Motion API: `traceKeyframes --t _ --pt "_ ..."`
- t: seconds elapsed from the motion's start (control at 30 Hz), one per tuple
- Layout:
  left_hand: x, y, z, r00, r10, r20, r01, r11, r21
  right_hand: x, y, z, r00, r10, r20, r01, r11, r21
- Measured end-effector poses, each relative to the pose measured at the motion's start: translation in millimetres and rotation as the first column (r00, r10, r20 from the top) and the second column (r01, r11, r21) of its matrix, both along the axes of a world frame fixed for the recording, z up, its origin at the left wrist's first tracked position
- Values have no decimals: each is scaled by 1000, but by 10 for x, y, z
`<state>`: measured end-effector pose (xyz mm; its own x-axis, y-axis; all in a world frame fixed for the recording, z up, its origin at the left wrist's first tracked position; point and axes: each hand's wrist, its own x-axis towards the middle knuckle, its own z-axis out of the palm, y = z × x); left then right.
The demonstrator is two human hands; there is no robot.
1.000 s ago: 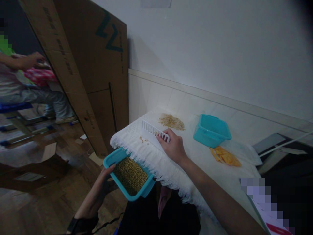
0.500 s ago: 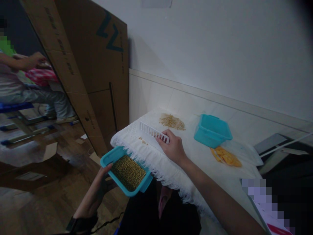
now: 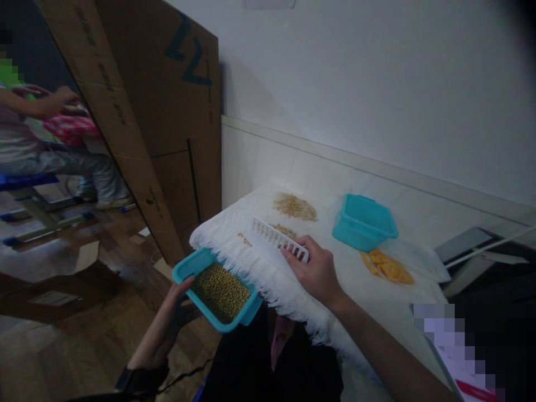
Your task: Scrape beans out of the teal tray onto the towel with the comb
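Note:
My left hand (image 3: 178, 304) grips the left rim of a turquoise plastic tub (image 3: 245, 318), thumb over the edge. Yellowish beans (image 3: 221, 293) lie inside this tub, held just below the table's fringed front edge. Over the white tablecloth (image 3: 251, 259), my right hand (image 3: 316, 271) is closed on the right end of a white slotted plastic strip (image 3: 274, 237). Behind the strip lies a small heap of beans (image 3: 285, 230). A few loose beans (image 3: 244, 239) are to its left, nearer the fringe. Farther back spreads a larger bean pile (image 3: 295, 206).
A second turquoise tub (image 3: 364, 226) stands at the table's right, with a yellow cloth (image 3: 387, 267) before it. A tall cardboard box (image 3: 176, 123) rises at the left. Beyond it sits another person (image 3: 46, 139). The wall (image 3: 377, 84) borders the table's back.
My right hand has moved the slotted strip to the right and slightly nearer me. The small bean heap behind it now shows. The held tub stays almost in place.

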<state>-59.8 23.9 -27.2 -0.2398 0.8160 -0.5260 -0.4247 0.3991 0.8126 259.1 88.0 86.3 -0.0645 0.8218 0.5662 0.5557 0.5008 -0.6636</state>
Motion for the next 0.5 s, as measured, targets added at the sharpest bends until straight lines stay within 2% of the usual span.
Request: traceKeyframes --t 0.5 --pt "-40 18 -25 999 37 14 -37 999 13 -111 87 -76 997 54 59 -54 999 -2"
